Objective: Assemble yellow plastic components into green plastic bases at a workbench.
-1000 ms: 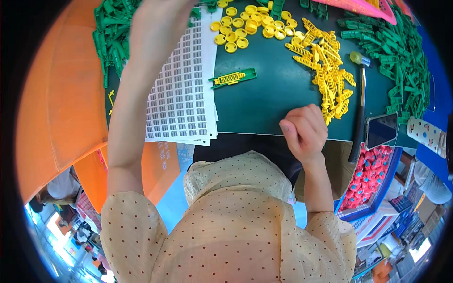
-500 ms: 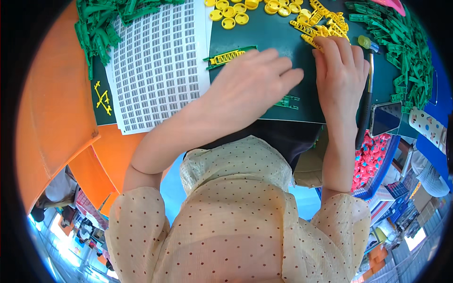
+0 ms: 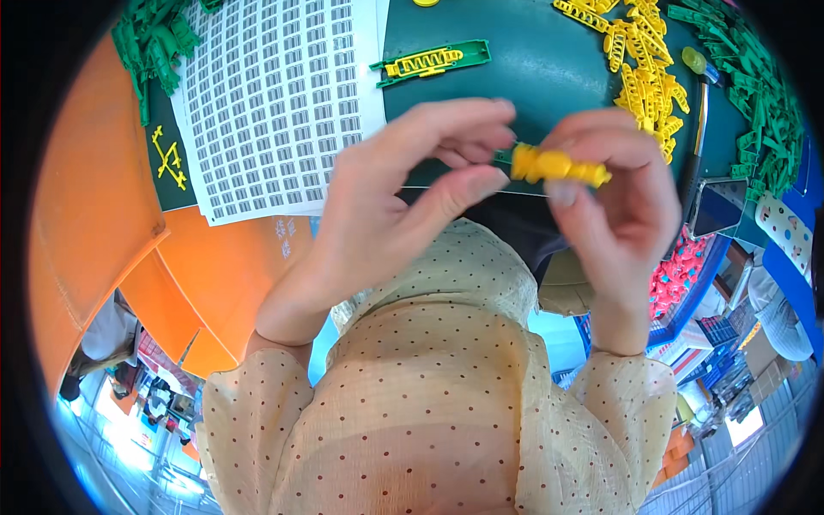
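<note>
A yellow plastic piece with a ridged outline (image 3: 560, 166) is pinched between the thumb and fingers of my right hand (image 3: 622, 184), over the near edge of the table. Just left of it, my left hand (image 3: 403, 172) is held with thumb and fingers apart and nothing visible between them. Between the hands, a small part of a green plastic piece (image 3: 504, 157) shows; the rest is hidden. Farther back lies a long green plastic housing (image 3: 476, 54) with a yellow zigzag insert (image 3: 425, 63) in it.
A white sheet of printed labels (image 3: 275, 103) covers the left side of the dark green table. Yellow parts (image 3: 644, 77) and green parts (image 3: 764, 112) are heaped at the right. A screwdriver (image 3: 699, 129) and a phone (image 3: 719, 206) lie there; thin yellow scraps (image 3: 169, 159) lie far left.
My right hand has come from the yellow heap toward me, now with a yellow piece. My left hand has moved back left from over the housing, its fingers spreading. The view has shifted slightly.
</note>
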Available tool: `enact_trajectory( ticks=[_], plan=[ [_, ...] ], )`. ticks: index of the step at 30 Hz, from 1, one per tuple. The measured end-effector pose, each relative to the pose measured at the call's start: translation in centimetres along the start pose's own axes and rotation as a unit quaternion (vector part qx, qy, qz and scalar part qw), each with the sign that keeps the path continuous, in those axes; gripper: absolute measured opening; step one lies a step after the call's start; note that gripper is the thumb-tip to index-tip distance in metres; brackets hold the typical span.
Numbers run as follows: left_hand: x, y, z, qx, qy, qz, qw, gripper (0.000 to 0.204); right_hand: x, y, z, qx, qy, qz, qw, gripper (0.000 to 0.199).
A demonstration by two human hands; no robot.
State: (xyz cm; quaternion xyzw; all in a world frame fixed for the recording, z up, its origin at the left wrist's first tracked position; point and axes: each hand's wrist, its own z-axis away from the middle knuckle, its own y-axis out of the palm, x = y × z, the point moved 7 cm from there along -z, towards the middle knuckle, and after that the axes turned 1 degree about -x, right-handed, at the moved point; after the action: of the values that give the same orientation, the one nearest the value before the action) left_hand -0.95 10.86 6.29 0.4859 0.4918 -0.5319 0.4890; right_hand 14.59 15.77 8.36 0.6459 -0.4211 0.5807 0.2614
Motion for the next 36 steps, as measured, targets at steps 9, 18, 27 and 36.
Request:
enact_trajectory(
  ticks=[9,18,27,36],
  plan=[
    [0.1,0.6,1.1,0.032,0.095,-0.08,0.992,0.023,-0.1,1.0,3.1,-0.032,0.018,0.038,0.999,0.028],
    [-0.9,1.0,0.7,-0.035,0.222,-0.293,0.929,0.03,0.1,-0.2,4.4,-0.038,0.064,0.268,0.96,0.033],
    [0.0,3.1,1.5,0.008,0.202,-0.337,0.92,0.024,-1.6,-0.5,2.7,-0.074,0.004,0.366,0.928,0.029],
    [-1.0,2.6,-2.8,-0.01,0.331,-0.469,0.819,0.024,-1.5,-1.0,3.1,-0.081,-0.052,0.506,0.857,0.026]
  ],
)
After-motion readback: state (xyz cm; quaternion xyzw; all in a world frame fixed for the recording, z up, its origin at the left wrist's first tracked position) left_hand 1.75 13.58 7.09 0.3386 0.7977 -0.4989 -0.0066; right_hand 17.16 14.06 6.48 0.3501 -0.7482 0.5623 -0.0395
